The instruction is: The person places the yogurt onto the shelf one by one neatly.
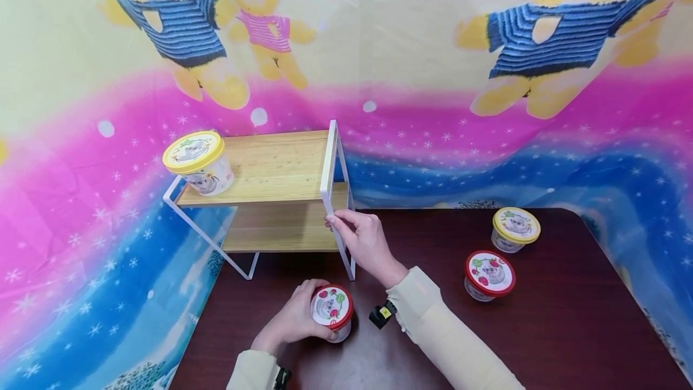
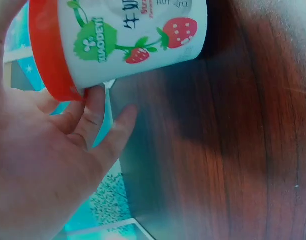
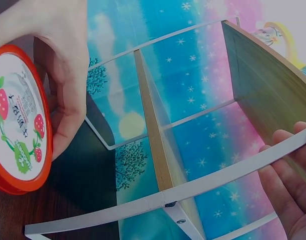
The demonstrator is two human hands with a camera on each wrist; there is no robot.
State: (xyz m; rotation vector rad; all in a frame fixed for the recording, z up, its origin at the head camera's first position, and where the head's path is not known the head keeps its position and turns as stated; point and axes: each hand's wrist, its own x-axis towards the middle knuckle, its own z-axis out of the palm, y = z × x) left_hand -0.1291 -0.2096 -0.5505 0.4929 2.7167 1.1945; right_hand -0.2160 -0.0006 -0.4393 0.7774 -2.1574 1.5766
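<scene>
My left hand (image 1: 295, 318) grips a red-lidded tub (image 1: 332, 307) with strawberries printed on it, at the front of the table. In the left wrist view, fingers wrap the tub's red rim (image 2: 50, 55). Up and to the right, my right hand (image 1: 368, 244) pinches the white metal frame (image 1: 328, 188) of a two-tier wooden shelf (image 1: 276, 158) at its front right upright. The right wrist view shows its fingers (image 3: 285, 187) curled about that white bar. On the shelf's upper board, at the left end, stands a yellow-lidded tub (image 1: 197, 161).
To the right on the dark table (image 1: 568, 318) stand another red-lidded tub (image 1: 489, 275) and a smaller-looking yellow-lidded tub (image 1: 514, 229) behind it. A patterned cloth backdrop (image 1: 411, 113) hangs behind the table. The lower shelf board (image 1: 281, 227) sits under the upper one.
</scene>
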